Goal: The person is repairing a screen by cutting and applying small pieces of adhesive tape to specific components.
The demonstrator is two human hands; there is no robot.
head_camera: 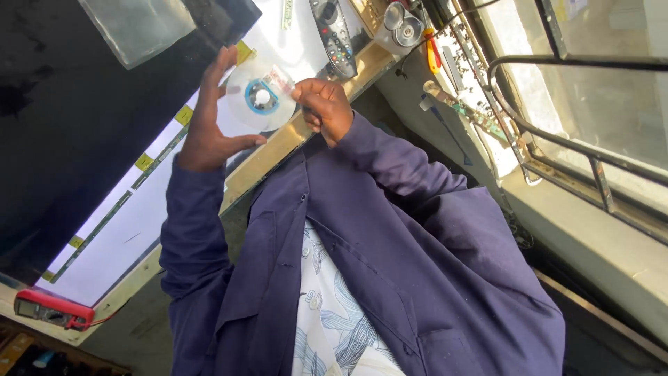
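Navy jacket (417, 264) over a patterned shirt (327, 313) was seen nearest the camera. Beyond it, a clear tape roll (261, 96) with a blue core was held up between both hands, above the white panel (132, 223). Left hand (209, 132) was spread open, roll's edge cradled by thumb and fingers. Right hand (323, 108) was pinched on the loose tape end at the roll's rim. Red multimeter (52, 308) was seen at the panel's corner. Farther off, a remote control (335, 35) and a red-handled tool (433, 52) were laid on the bench.
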